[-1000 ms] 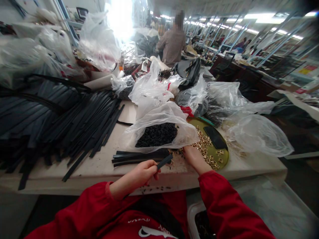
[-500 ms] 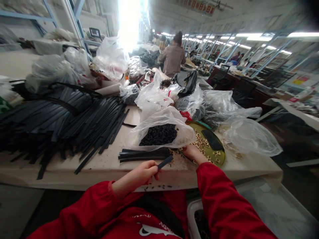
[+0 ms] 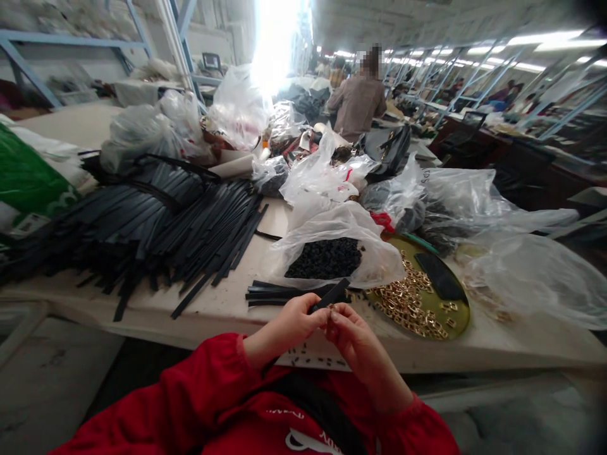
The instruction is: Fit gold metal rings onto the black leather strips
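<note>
My left hand is closed on a narrow black strap whose end sticks up to the right. My right hand pinches a small gold buckle right beside that strap end, so both hands meet just in front of the table edge. A few black straps lie flat on the table behind my hands. To the right, a round yellow-green tray holds several gold buckles and a dark flat piece.
An open clear bag of small black parts sits behind the straps. A big heap of black straps fills the left of the table. Plastic bags crowd the back and right. A person stands far off, back turned.
My right hand left the tray and came back to the left hand, now pinching a small buckle at the strap end. The view has shifted left.
</note>
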The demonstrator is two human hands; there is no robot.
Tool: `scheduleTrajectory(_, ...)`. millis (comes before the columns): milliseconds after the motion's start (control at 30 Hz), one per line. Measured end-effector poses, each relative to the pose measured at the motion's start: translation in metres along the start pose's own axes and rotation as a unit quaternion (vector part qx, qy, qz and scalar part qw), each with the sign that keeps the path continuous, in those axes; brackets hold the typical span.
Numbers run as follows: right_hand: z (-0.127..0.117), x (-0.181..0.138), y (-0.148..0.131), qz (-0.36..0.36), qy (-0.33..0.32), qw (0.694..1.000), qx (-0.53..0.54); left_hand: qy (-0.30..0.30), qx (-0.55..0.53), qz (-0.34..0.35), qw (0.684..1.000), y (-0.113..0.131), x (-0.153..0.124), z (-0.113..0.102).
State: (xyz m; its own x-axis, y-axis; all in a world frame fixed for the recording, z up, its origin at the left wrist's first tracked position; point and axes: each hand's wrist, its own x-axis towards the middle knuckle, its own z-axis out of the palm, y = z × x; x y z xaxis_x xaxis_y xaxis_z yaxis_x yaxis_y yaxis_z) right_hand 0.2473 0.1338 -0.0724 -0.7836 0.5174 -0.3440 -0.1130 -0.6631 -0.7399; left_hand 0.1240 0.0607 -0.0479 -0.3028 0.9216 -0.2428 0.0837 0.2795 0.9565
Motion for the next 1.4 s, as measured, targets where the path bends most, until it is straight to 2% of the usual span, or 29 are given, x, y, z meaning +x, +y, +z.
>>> scheduleTrajectory(100, 0.002, 0.006, 0.006, 0.01, 0.004, 1.0, -0.005, 0.02, -0.015, -0.037, 0.999, -0.005, 0.001, -0.007)
scheduleTrajectory(200, -0.002, 0.01, 0.007, 0.006, 0.022, 1.0, -0.008, -0.014, -0.08, -0.099, 0.992, -0.008, 0.003, -0.009)
scheduleTrajectory(267, -0.003, 0.011, 0.008, 0.013, 0.027, 0.999, -0.016, -0.035, -0.099, -0.115, 0.988, -0.01, 0.006, -0.009)
scheduleTrajectory(400, -0.004, 0.012, 0.01, 0.015, 0.04, 0.996, -0.082, -0.026, -0.019, -0.08, 0.996, -0.012, 0.012, -0.01)
scheduleTrajectory(533, -0.004, 0.014, 0.002, -0.084, 0.072, 0.975, -0.191, -0.036, 0.092, -0.03, 0.995, -0.007, 0.015, -0.015)
scheduleTrajectory(600, -0.004, 0.015, -0.003, -0.107, 0.086, 0.971, -0.198, -0.045, 0.11, -0.009, 0.993, -0.002, 0.014, -0.02)
scheduleTrajectory(667, -0.004, 0.015, -0.007, -0.094, 0.109, 0.981, -0.128, -0.054, 0.114, 0.007, 0.992, 0.002, 0.011, -0.025)
scheduleTrajectory(733, -0.004, 0.015, -0.009, -0.062, 0.127, 0.99, -0.008, -0.054, 0.14, 0.017, 0.988, 0.004, 0.006, -0.029)
scheduleTrajectory(800, -0.004, 0.014, -0.008, -0.027, 0.123, 0.988, 0.085, -0.047, 0.188, 0.025, 0.981, 0.004, 0.0, -0.031)
scheduleTrajectory(967, -0.004, 0.008, -0.005, 0.029, 0.113, 0.973, 0.2, -0.037, 0.252, 0.049, 0.966, 0.001, -0.013, -0.031)
scheduleTrajectory(1133, -0.001, -0.001, -0.003, 0.038, 0.114, 0.969, 0.214, -0.043, 0.276, 0.069, 0.958, -0.003, -0.02, -0.029)
scheduleTrajectory(1333, 0.004, -0.007, 0.001, -0.023, 0.151, 0.97, 0.188, -0.046, 0.29, 0.09, 0.952, -0.008, -0.022, -0.021)
scheduleTrajectory(1400, 0.004, -0.008, 0.001, -0.02, 0.162, 0.967, 0.198, -0.043, 0.282, 0.091, 0.954, -0.008, -0.022, -0.019)
